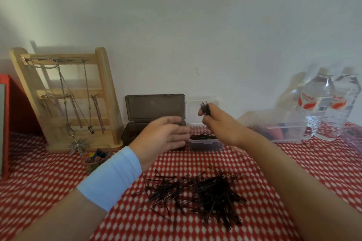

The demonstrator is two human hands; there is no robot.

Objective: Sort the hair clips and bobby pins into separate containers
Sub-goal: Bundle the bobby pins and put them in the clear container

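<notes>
You're pinching bobby pins [205, 108] in your right hand [223, 125] over the clear box [205, 146] at the pile's [197, 191] twelve o'clock, left hand [160, 137] hovering, fingers [182, 129] released; dropping them in comes next.

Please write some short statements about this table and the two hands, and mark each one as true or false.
1. The right hand pinches a bunch of bobby pins. True.
2. The lid of the dark box is closed. False: it stands open.
3. A pile of bobby pins lies on the red checked cloth. True.
4. The small clear container is empty. False: dark pins lie in it.
5. Three bottles stand at the right. False: only two water bottles stand there.
</notes>
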